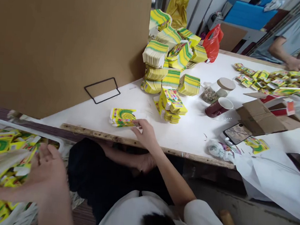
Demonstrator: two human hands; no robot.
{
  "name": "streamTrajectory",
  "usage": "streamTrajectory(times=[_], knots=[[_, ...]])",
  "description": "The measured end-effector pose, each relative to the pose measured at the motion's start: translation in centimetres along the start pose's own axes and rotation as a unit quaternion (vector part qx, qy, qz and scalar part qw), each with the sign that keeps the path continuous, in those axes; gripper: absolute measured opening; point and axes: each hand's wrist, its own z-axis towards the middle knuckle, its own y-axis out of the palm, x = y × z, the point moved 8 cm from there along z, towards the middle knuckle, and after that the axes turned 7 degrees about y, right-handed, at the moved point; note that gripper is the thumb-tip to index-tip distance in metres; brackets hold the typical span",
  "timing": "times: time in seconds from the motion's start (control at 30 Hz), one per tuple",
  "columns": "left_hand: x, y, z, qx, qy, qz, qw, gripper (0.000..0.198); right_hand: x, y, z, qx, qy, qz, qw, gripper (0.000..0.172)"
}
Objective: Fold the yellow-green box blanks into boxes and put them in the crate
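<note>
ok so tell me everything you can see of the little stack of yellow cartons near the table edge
The small stack of cartons is a few flattened card boxes, yellow with green swirls and red print. It lies flat on the white table, close to its worn near edge, apart from the heap behind. Another person's hand, coming from a white sleeve, touches its right end with the fingertips.

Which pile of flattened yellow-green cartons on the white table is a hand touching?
The small yellow-green carton stack alone by the table's front edge, at a white-sleeved person's hand; other piles lie farther back.
</note>
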Motion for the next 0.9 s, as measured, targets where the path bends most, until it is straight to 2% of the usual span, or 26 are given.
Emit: streamTrajectory(times=[0.03, 0.1, 0.23, 0.33, 0.37, 0.43, 0.5, 0.57, 0.67, 0.73, 0.77, 0.83, 0.9], knots=[[-0.7, -0.7, 0.2, 0.017, -0.036, -0.028, 0.999, 0.072, 0.4, -0.1, 1.1, 0.021, 0.017, -0.019, 0.999, 0.021], [-2.6, -0.9, -0.6, 0.067, -0.111, -0.079, 0.988, 0.074, 1.0, 0.2, 3.0, 0.045, 0.041, -0.049, 0.997, 0.022], [-6.1, 2.4, -4.7, 0.152, -0.264, -0.153, 0.940, 0.066, 1.3, 1.4, 4.7, 0.050, 0.067, -0.101, 0.991, 0.014], [-7.0, 4.9, -6.9, 0.177, -0.318, -0.179, 0.914, 0.051, 1.1, 1.7, 4.8, 0.041, 0.062, -0.109, 0.991, 0.018], [-7.1, 5.7, -7.1, 0.164, -0.321, -0.176, 0.916, 0.049, 1.0, 1.7, 4.7, 0.037, 0.059, -0.104, 0.992, 0.019], [-7.2, 7.3, -7.4, 0.095, -0.324, -0.155, 0.929, 0.051, 0.6, 1.7, 4.1, 0.025, 0.053, -0.084, 0.995, 0.024], [-7.3, 9.3, -7.5, 0.001, -0.319, -0.137, 0.938, 0.064, -0.1, 1.8, 2.8, 0.006, 0.043, -0.053, 0.998, 0.027], [-7.1, 10.7, -7.5, -0.049, -0.290, -0.142, 0.945, 0.074, -1.0, 2.2, 0.8, -0.028, 0.023, -0.021, 0.999, 0.029], [-5.9, 11.4, -6.9, -0.035, -0.222, -0.152, 0.963, 0.070, -2.8, 3.8, -3.0, -0.140, -0.033, 0.051, 0.988, 0.031], [-4.9, 11.7, -6.7, -0.019, -0.180, -0.147, 0.972, 0.063, -3.7, 4.5, -5.1, -0.209, -0.046, 0.166, 0.963, 0.031], [-4.3, 11.9, -6.6, -0.019, -0.159, -0.144, 0.977, 0.061, -4.0, 4.5, -5.7, -0.224, -0.040, 0.232, 0.946, 0.032], [-3.1, 12.2, -6.7, -0.020, -0.112, -0.141, 0.984, 0.060, -3.9, 4.0, -6.2, -0.215, -0.019, 0.330, 0.919, 0.037], [-2.4, 12.6, -7.0, -0.031, -0.086, -0.135, 0.987, 0.059, -3.8, 3.7, -6.2, -0.207, -0.016, 0.353, 0.912, 0.044]])
